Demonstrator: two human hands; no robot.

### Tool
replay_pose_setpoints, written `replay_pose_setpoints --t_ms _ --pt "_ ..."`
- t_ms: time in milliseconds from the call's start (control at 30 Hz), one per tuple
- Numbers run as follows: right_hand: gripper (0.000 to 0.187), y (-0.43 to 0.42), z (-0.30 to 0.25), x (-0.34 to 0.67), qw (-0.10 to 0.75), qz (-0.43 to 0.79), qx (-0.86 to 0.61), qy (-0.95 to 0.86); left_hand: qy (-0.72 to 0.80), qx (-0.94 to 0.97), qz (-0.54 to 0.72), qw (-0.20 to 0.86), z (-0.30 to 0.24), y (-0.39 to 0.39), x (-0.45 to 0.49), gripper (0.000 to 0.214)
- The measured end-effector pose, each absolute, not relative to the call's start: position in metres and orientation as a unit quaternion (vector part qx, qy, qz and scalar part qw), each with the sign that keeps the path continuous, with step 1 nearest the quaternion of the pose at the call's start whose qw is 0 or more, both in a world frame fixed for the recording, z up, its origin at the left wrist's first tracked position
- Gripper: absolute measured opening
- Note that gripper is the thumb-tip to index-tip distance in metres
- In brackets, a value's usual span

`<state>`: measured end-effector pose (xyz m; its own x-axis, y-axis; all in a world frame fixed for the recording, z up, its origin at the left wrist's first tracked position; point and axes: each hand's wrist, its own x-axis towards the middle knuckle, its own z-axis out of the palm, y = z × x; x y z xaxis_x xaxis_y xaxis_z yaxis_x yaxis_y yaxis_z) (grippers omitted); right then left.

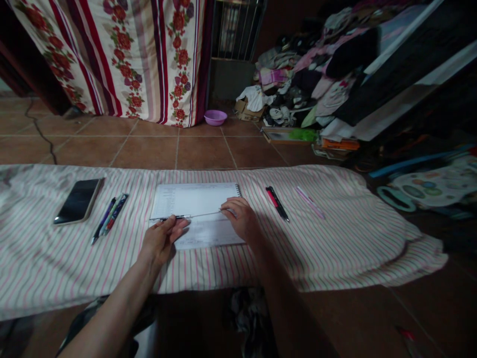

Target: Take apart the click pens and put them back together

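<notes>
A spiral notebook (pixel 197 199) lies open on a striped cloth (pixel 335 238) spread over the floor. My left hand (pixel 162 239) pinches the dark barrel of a pen (pixel 169 218) above the notebook's left side. My right hand (pixel 242 216) is closed on the far end of a thin refill rod (pixel 204 215) that runs out of that barrel. Both hands hover just over the page.
A phone (pixel 78 200) and several pens (pixel 111 216) lie left of the notebook. A red and a black pen (pixel 276 201) and a pink pen (pixel 310 201) lie to its right. Beyond the cloth are tiled floor, a purple bowl (pixel 215 117), a flowered curtain (pixel 122 54) and a clothes heap (pixel 316 69).
</notes>
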<state>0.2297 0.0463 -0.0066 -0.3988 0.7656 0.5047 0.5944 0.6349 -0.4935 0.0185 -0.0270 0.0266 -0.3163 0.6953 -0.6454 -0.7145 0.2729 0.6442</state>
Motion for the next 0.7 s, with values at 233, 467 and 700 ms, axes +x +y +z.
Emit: replay_pose_setpoints --t_ms 233,467,700 --pt "0.007 0.047 -0.004 0.233 0.359 0.099 -0.421 -0.827 0.541 0.000 0.597 0.593 0.021 -0.028 0.010 0.007" --pt "0.009 0.048 -0.003 0.238 0.362 0.098 -0.431 -0.821 0.544 -0.009 0.585 0.601 0.020 -0.026 0.009 0.012" --pt "0.009 0.048 -0.002 0.237 0.363 0.094 -0.437 -0.817 0.531 -0.023 0.570 0.626 0.018 -0.025 0.006 0.019"
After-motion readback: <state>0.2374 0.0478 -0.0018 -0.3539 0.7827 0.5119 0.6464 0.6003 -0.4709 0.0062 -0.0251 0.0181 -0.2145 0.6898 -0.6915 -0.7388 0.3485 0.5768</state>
